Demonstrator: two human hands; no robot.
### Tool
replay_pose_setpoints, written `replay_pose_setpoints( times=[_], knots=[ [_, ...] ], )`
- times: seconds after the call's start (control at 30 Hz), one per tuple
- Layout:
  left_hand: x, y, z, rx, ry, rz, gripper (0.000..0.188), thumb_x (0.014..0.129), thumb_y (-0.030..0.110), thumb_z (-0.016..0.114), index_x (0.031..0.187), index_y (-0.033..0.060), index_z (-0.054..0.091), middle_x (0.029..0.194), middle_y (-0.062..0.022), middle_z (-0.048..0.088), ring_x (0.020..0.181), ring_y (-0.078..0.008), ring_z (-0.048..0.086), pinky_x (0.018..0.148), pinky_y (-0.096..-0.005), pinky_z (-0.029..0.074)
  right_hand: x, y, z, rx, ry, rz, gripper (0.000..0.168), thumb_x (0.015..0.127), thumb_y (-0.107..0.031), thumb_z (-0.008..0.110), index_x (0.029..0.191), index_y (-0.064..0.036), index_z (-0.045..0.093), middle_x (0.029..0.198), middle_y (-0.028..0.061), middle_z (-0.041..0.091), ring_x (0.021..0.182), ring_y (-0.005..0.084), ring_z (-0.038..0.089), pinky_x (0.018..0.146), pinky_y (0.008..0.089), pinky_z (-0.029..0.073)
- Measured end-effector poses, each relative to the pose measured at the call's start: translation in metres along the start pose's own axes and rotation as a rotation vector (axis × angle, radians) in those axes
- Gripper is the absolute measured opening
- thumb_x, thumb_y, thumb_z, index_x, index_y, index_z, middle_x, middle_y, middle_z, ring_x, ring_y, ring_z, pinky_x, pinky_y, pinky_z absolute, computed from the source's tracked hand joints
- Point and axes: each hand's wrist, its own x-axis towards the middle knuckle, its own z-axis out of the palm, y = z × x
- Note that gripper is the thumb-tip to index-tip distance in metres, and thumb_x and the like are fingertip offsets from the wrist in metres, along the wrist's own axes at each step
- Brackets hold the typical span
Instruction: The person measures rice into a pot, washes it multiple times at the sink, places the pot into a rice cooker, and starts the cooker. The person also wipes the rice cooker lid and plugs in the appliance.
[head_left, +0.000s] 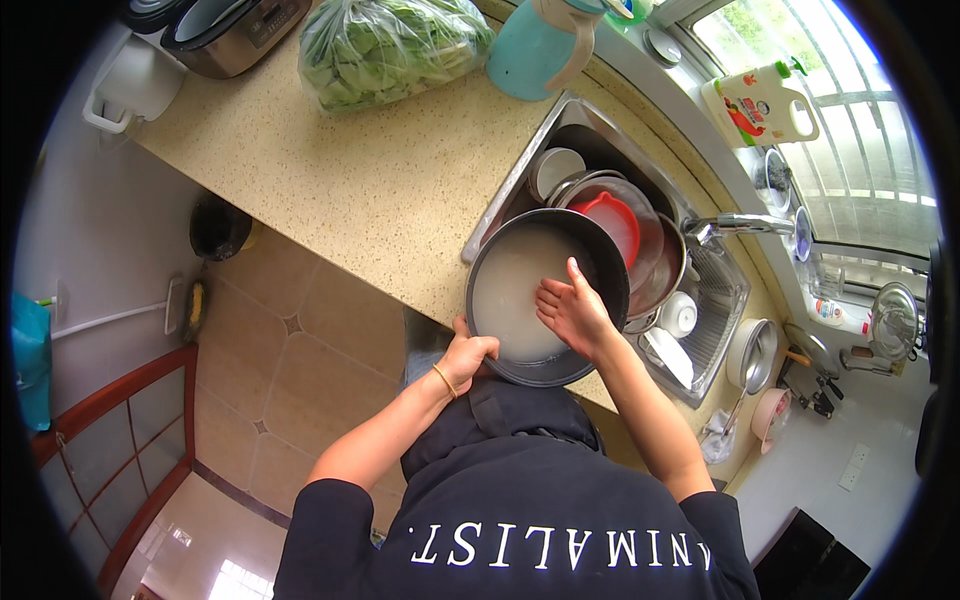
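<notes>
A dark inner pot (486, 259) holds cloudy, whitish liquid (517, 300); what lies beneath the surface is hard to make out. My left hand (466, 360), with a thin bracelet at its wrist, grips the pot's near left rim, thumb on the edge. Over the liquid is my right hand (574, 311), flat and holding nothing, its thumb apart from the fingers. The pot overlaps the near edge of a steel sink (504, 196). Behind it in the sink sit a red strainer or bowl (634, 225), stacked metal basins (670, 270) and a white bowl (559, 169).
A faucet (739, 225) reaches over the sink. White dishes (677, 315) lie in the drainer side. On the speckled counter (360, 180) stand a bag of leafy greens (390, 56), a turquoise jug (529, 52) and a rice cooker (225, 37). A detergent bottle (761, 105) stands by the window.
</notes>
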Motion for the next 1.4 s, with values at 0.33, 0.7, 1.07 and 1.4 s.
replay_pose_setpoints(
  times=[0.33, 0.7, 1.07, 1.4],
  knots=[
    [0.002, -0.001, -0.002, 0.026, -0.011, -0.012, 0.051, 0.062, -0.008, 0.049, 0.108, 0.0105, 0.038, 0.082, -0.0041, 0.048, 0.068, -0.0133, 0.050, 0.052, -0.0259, 0.046, -0.002, 0.003, -0.005, 0.051, -0.002, -0.010, 0.088, 0.085, -0.059, 0.032, 0.133, 0.009, 0.003, 0.141, 0.0262, 0.000, 0.133, 0.0315, 0.003, 0.108, 0.0382, 0.006],
    [0.004, -0.001, -0.004, 0.009, -0.008, -0.059, 0.040, 0.062, -0.008, 0.048, 0.097, 0.0098, 0.044, 0.074, -0.0019, 0.048, 0.066, -0.0128, 0.050, 0.049, -0.0267, 0.046, -0.035, -0.009, -0.015, 0.218, -0.016, -0.009, 0.083, 0.085, -0.058, 0.034, 0.132, 0.008, 0.016, 0.139, 0.0259, 0.014, 0.131, 0.0337, 0.015, 0.107, 0.0397, 0.014],
    [-0.001, 0.005, 0.001, 0.017, -0.048, -0.035, 0.055, 0.061, -0.007, 0.050, 0.111, 0.0042, 0.028, 0.089, -0.0081, 0.043, 0.075, -0.0136, 0.047, 0.055, -0.0234, 0.043, -0.003, 0.002, -0.007, 0.148, 0.004, 0.063, 0.095, 0.083, -0.060, 0.036, 0.132, 0.010, -0.007, 0.139, 0.0277, -0.011, 0.132, 0.0324, -0.005, 0.108, 0.0385, 0.003],
    [-0.002, 0.001, 0.001, 0.008, 0.007, -0.047, 0.056, 0.063, -0.007, 0.047, 0.115, 0.0105, 0.036, 0.085, -0.0042, 0.047, 0.074, -0.0138, 0.050, 0.058, -0.0269, 0.048, -0.030, -0.002, -0.002, 0.053, 0.080, 0.021, 0.074, 0.087, -0.048, 0.041, 0.132, 0.008, 0.022, 0.139, 0.0252, 0.017, 0.131, 0.0306, 0.018, 0.106, 0.0376, 0.015]
  ],
)
